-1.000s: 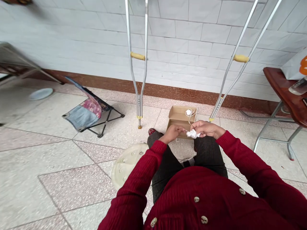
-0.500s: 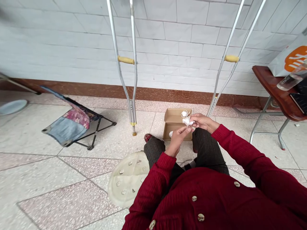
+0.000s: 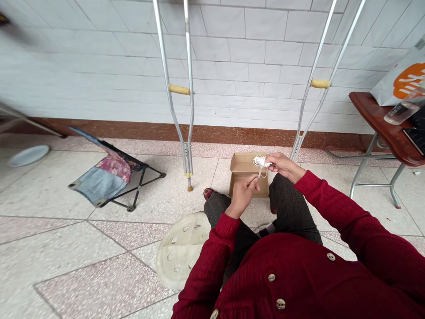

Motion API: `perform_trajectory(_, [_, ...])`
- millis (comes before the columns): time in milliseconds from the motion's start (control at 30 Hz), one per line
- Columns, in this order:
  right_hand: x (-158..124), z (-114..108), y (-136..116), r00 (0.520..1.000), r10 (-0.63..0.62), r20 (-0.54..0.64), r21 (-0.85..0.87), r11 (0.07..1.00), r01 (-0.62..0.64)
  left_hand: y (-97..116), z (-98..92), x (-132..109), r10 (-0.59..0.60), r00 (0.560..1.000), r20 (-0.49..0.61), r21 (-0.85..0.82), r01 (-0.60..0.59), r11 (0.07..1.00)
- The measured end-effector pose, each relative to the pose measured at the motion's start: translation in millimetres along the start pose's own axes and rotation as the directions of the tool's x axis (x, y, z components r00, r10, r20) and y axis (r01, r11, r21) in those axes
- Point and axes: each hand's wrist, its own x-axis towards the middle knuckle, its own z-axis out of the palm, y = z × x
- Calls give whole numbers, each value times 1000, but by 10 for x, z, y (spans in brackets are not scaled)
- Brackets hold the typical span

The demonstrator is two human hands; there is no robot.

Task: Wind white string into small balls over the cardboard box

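A small bundle of white string (image 3: 260, 161) is pinched in the fingers of my right hand (image 3: 280, 165), with loose loops hanging from it. My left hand (image 3: 245, 191) is closed just below and to the left, its thumb and forefinger pinching a strand that runs up to the bundle. Beneath both hands an open cardboard box (image 3: 239, 163) lies on the floor between my feet, its lid folded back towards the wall. Part of the box's inside is hidden behind my left hand.
Two metal crutches (image 3: 189, 150) (image 3: 300, 110) lean on the tiled wall. A folding chair (image 3: 102, 175) stands left, and a pale round stool top (image 3: 181, 248) is beside my leg. On the right, a brown stool (image 3: 375, 119) bears a bag (image 3: 395, 75) and a clear bottle (image 3: 401, 113).
My hands have moved apart: the left drew down and left with the strand, while the right keeps the bundle. The view has shifted slightly.
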Motion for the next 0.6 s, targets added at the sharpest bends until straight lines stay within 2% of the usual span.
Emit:
perform_trajectory(67, [20, 16, -1, 998, -51, -44, -31, 998, 50, 96, -35, -31, 33, 986, 161, 24, -37, 999])
perform_trajectory(133, [47, 28, 3, 991, -94, -90, -61, 994, 89, 204, -78, -64, 40, 949, 311, -29, -33, 999])
perform_trajectory(233, [96, 43, 9, 983, -114, -141, -54, 993, 107, 289, -157, -110, 46, 903, 426, -123, 8, 992])
perform_trajectory(333, [139, 54, -16, 976, -114, -184, -19, 993, 112, 181, -218, -166, 37, 883, 468, -117, 20, 993])
perform_trajectory(433, [145, 61, -99, 963, -171, -207, -11, 985, 173, -96, -257, -197, 22, 854, 519, -24, -11, 1000])
perform_trajectory(467, [134, 66, -135, 959, -197, -203, -20, 980, 197, -197, -273, -188, 12, 858, 514, 47, -42, 998])
perform_trajectory(500, [115, 74, -171, 957, -219, -192, -35, 976, 217, -286, -295, -166, 0, 883, 470, 141, -75, 987])
perform_trajectory(533, [92, 86, -205, 955, -238, -178, -55, 971, 232, -356, -322, -131, -5, 921, 390, 244, -98, 965])
perform_trajectory(600, [36, 122, -255, 954, -261, -150, -101, 964, 248, -410, -381, -31, 34, 987, 157, 390, -94, 916])
